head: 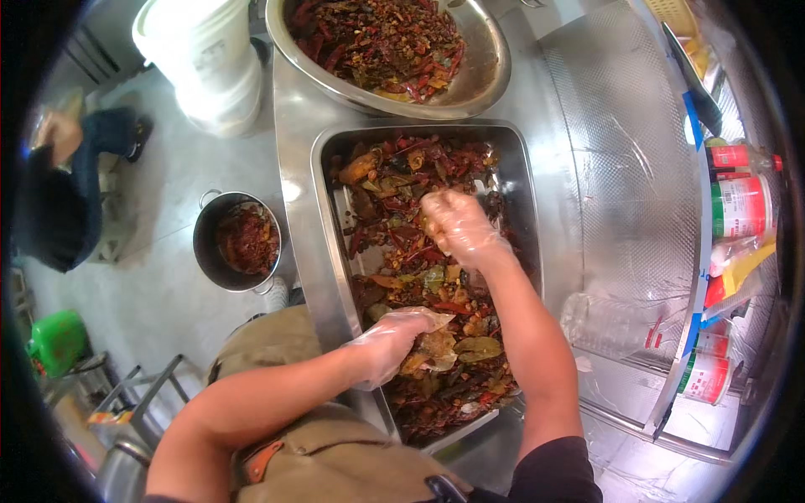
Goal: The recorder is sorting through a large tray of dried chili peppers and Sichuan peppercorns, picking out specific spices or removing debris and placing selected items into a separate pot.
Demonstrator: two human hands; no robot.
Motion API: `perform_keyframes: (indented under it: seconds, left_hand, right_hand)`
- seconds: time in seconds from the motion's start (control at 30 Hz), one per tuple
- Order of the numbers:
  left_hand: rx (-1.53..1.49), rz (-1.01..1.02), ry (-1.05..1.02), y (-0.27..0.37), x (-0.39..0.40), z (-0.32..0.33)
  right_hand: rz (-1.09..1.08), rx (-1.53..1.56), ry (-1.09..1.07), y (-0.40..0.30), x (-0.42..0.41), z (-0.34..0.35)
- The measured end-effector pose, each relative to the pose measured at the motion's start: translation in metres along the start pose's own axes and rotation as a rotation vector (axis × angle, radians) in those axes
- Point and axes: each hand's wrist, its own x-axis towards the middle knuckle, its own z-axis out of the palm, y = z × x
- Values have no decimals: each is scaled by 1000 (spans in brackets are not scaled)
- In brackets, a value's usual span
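Before me a deep rectangular metal pan (536, 251) holds a mix of dried red chillies, leaves and other spices (402, 239). My left hand (393, 342), in a clear plastic glove, is at the pan's near-left side and grips a pale brown, thin piece (435, 349) just over the mix. A large greenish-brown leaf (478, 349) lies beside that piece. My right hand (462, 226), gloved the same way, is over the middle of the pan with its fingers curled downward. Whether anything is inside those fingers is hidden. Bare pan bottom shows in patches at the left.
Beyond the pan, a big metal bowl (487, 69) holds a similar spice mix. A two-handled pot (204, 251) with reddish contents stands on the floor at left, near a white bucket (214, 63) and a person (75, 182). Right: a plastic container (604, 324) and cans (742, 207).
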Motion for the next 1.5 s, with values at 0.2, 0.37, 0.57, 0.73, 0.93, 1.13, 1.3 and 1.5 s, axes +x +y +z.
perform_keyframes:
  seconds: [0.2,0.37,0.57,0.73,0.93,1.13,1.3,1.5]
  left_hand:
    - [-103,15,11,-11,10,-5]
    - [18,109,-42,-10,8,-7]
    - [-62,45,-18,7,-10,5]
    - [258,220,-14,-2,3,-7]
    - [-55,8,-36,-11,10,-7]
    - [-66,-6,-42,-4,2,-1]
    - [-44,12,-45,-13,12,-10]
    - [-256,-45,-43,6,-4,4]
  right_hand:
    - [-247,-1064,-5,-26,5,51]
    - [-355,-538,43,2,14,27]
    - [-185,64,-101,-20,-15,19]
    - [-99,88,-138,-20,-16,21]
    - [-541,-359,24,-19,-4,47]
    - [-383,-1247,-470,-22,7,74]
    - [-265,-584,-352,-2,-7,30]
    - [57,-1,-95,-3,-63,-16]
